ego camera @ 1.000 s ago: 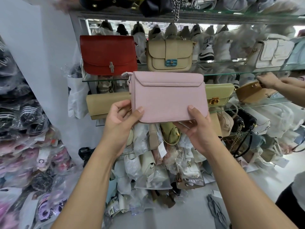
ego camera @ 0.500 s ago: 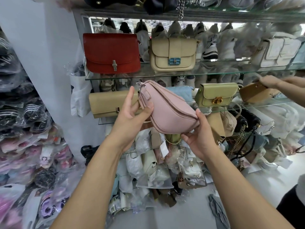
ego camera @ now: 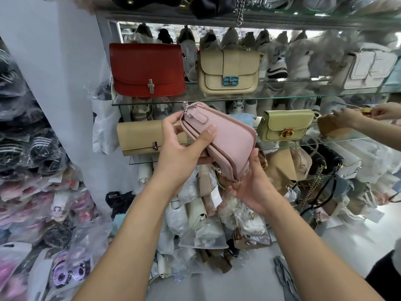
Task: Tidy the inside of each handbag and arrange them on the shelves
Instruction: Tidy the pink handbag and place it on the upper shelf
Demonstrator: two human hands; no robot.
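Observation:
I hold a pink handbag (ego camera: 230, 137) tilted on its edge in front of the glass shelves. My left hand (ego camera: 184, 148) grips its upper left end near the metal ring, thumb across the side. My right hand (ego camera: 251, 185) cups the lower right corner from beneath. On the upper glass shelf (ego camera: 271, 97) stand a red bag (ego camera: 147, 69) and a beige bag (ego camera: 229, 71). The lower glass shelf (ego camera: 314, 141) carries a long tan clutch (ego camera: 141, 137) and a light green bag (ego camera: 286, 124).
Another person's hands (ego camera: 351, 116) hold a tan bag (ego camera: 325, 127) at the right of the lower shelf. Plastic-wrapped bags (ego camera: 206, 218) pile up below the shelves. Wrapped shoes (ego camera: 28, 170) are stacked at the left. A white pillar (ego camera: 65, 83) stands beside the shelving.
The pink bag turned from facing me flat to lying tilted on its edge. My left hand shifted up to its ringed end and my right hand slid under its lower corner.

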